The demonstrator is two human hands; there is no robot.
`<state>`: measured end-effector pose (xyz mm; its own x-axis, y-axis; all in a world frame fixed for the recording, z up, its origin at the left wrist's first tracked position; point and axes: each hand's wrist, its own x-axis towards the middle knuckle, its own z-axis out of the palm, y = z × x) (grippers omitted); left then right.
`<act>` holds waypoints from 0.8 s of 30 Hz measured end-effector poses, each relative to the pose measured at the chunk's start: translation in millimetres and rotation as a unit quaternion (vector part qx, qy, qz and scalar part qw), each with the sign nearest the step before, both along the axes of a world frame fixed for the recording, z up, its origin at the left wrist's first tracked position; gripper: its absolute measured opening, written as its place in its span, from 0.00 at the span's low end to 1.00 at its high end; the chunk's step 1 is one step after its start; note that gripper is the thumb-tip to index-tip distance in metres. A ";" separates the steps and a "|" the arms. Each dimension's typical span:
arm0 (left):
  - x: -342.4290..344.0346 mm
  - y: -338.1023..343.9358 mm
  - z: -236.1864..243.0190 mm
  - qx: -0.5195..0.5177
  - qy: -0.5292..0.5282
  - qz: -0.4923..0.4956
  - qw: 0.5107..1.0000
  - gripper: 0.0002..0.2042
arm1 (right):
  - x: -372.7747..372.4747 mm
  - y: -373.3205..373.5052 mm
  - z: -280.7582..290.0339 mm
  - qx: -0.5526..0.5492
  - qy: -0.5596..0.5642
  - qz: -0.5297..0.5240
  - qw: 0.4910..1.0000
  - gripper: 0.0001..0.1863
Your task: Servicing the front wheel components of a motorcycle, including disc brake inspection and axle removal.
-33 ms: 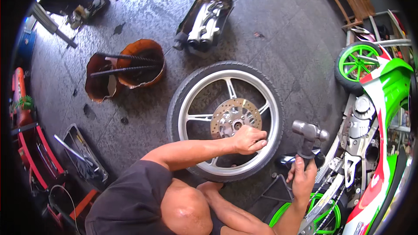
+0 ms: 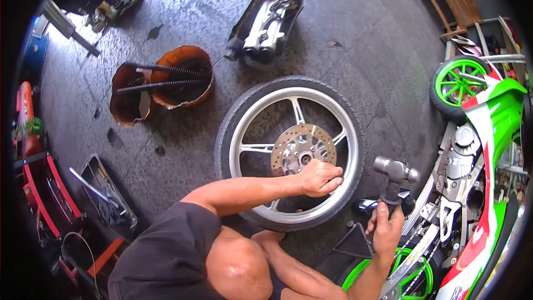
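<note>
A motorcycle wheel [image 2: 298, 112] with a silver spoked rim and black tyre lies flat on the floor before me. Its perforated brake disc [image 2: 282, 149] faces up around the hub. My left hand [image 2: 321, 178] is closed in a fist over the wheel, just right of and nearer than the hub; whatever its fingers hold, if anything, is hidden. To the right of the tyre, my right hand [image 2: 386, 228] grips a ball-peen hammer [image 2: 397, 172] by its dark handle. The metal head is raised upright, apart from the wheel.
A green, white and red motorcycle [image 2: 482, 150] stands close on my right. Farther off are fork tubes in a cut container [image 2: 265, 28] and rusty open cans [image 2: 186, 58] holding long springs [image 2: 158, 86]. A tool tray [image 2: 105, 194] and a red rack [image 2: 58, 191] sit left.
The whole view has shifted very slightly. Both hands, the hammer and the wheel keep the same places relative to each other.
</note>
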<state>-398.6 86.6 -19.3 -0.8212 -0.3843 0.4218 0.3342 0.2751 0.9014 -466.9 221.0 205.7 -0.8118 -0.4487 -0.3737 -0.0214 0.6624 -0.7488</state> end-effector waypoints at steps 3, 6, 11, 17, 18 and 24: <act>1.9 1.6 -4.5 0.004 0.008 0.018 1.000 0.09 | 1.9 7.9 -13.4 0.026 -0.017 0.014 0.999 0.11; 0.0 -4.0 -9.0 0.016 -0.003 0.009 1.000 0.11 | 4.0 18.9 -25.2 0.033 -0.034 0.026 0.999 0.11; 0.4 -8.4 -24.4 -0.015 -0.014 -0.016 1.000 0.12 | 16.5 30.3 -41.0 0.028 -0.009 0.085 0.996 0.14; 1.6 -6.8 -40.8 -0.019 -0.058 0.030 0.998 0.12 | 30.5 40.0 -77.7 0.107 0.118 0.196 0.968 0.16; 1.9 -7.9 -41.0 -0.022 -0.068 0.033 0.997 0.12 | 33.5 34.7 -74.8 0.099 0.095 0.179 0.974 0.17; -9.7 -7.6 -29.1 -0.029 -0.058 0.035 0.997 0.12 | 46.0 36.2 -59.9 0.034 0.124 0.189 0.974 0.15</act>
